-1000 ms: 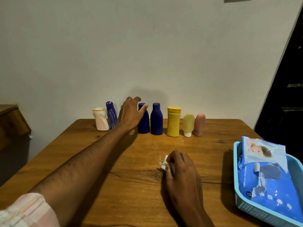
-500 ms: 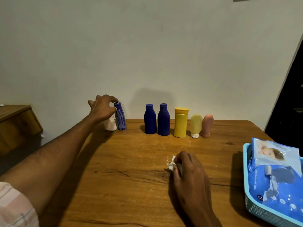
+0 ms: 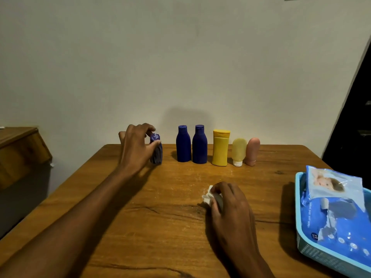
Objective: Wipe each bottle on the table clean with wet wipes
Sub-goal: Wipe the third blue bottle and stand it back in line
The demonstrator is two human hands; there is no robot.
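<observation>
My left hand grips a slim purple-blue patterned bottle at the back left of the wooden table; the bottle tilts toward me. A pale bottle that stood beside it is hidden behind that hand. To the right stand two dark blue bottles, a yellow bottle, a pale yellow tube and a pink tube in a row along the wall. My right hand rests on the table, closed on a crumpled white wet wipe.
A light blue basket at the right edge holds a blue pack of baby wipes. A wooden cabinet stands left of the table. A plain wall rises right behind the bottles.
My left hand left the dark blue bottle, moved left and closed on the slim patterned bottle, which now tilts toward me. My right hand stayed put with the wipe.
</observation>
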